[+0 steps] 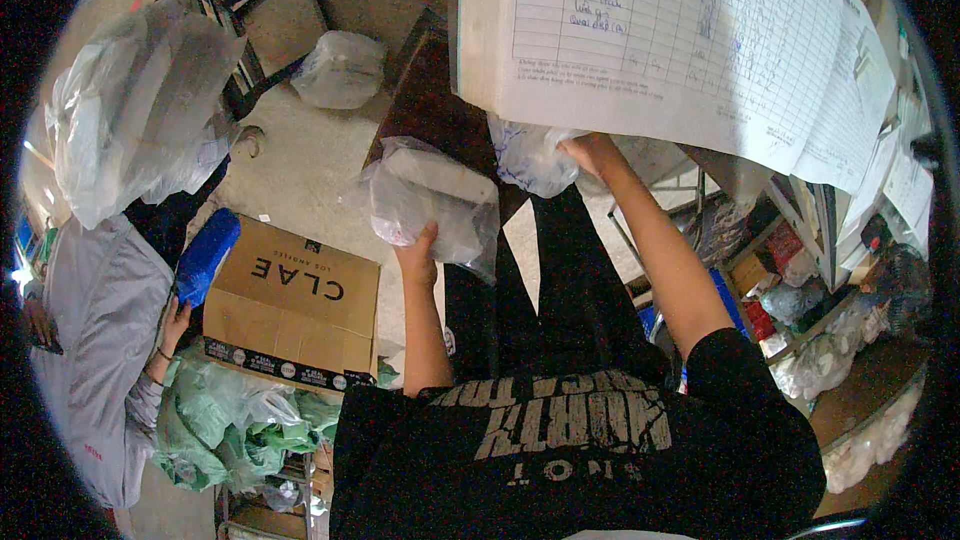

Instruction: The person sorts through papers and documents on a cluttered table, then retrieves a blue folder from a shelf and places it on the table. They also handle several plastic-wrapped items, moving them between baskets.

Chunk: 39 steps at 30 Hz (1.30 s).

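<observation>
My left hand [418, 246] is closed on the near edge of a clear plastic bag [432, 202], its thumb lying over the film. Inside the bag is a pale, flat, block-like thing with rounded corners; its kind I cannot make out. My right hand [597, 156] pinches a crumpled clear plastic bag [538, 155] with bluish marks, at the edge of a dark brown surface [425, 75]. What that second bag contains, if anything, does not show. Papers partly overhang the right hand's bag.
Written table sheets [640, 60] spread over the far right. At the left, another person's hand [172, 328] is by a blue bundle [208, 255] beside a cardboard box [290, 290]. Large plastic bags [140, 110], green plastic bags [235, 415] and a cluttered shelf [800, 320] surround the spot.
</observation>
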Each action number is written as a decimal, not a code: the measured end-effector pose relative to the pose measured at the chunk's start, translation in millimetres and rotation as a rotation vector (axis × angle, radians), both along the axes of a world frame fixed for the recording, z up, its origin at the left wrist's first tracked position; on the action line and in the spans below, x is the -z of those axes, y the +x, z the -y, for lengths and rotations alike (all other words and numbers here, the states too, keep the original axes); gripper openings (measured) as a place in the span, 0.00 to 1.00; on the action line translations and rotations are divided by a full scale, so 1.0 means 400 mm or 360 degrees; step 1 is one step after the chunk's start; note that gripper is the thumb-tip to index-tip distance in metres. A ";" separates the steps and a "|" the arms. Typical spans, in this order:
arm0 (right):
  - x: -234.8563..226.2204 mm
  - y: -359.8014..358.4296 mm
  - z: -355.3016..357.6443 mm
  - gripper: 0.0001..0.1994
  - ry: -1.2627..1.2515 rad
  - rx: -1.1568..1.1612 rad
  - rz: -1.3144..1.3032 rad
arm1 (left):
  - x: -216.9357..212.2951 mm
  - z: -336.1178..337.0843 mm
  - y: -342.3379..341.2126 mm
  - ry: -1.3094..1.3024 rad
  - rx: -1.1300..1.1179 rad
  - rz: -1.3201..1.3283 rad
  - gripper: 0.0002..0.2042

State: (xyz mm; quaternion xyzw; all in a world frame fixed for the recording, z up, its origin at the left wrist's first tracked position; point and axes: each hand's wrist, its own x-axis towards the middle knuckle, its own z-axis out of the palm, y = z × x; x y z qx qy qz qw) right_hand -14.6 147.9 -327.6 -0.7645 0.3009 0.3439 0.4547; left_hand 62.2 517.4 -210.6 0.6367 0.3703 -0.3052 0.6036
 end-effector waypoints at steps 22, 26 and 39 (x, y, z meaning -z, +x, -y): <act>-0.003 0.018 -0.009 0.39 -0.0121 -0.0009 0.0309 | 0.010 -0.016 -0.011 -0.0116 -0.0057 -0.0001 0.42; 0.027 0.007 -0.008 0.40 -0.0021 -0.0138 0.0021 | 0.018 -0.026 -0.021 -0.0092 -0.0086 -0.0010 0.42; -0.083 0.088 -0.049 0.49 -0.0076 0.0190 0.0043 | -0.063 -0.136 0.072 -0.0566 -0.0464 -0.0045 0.34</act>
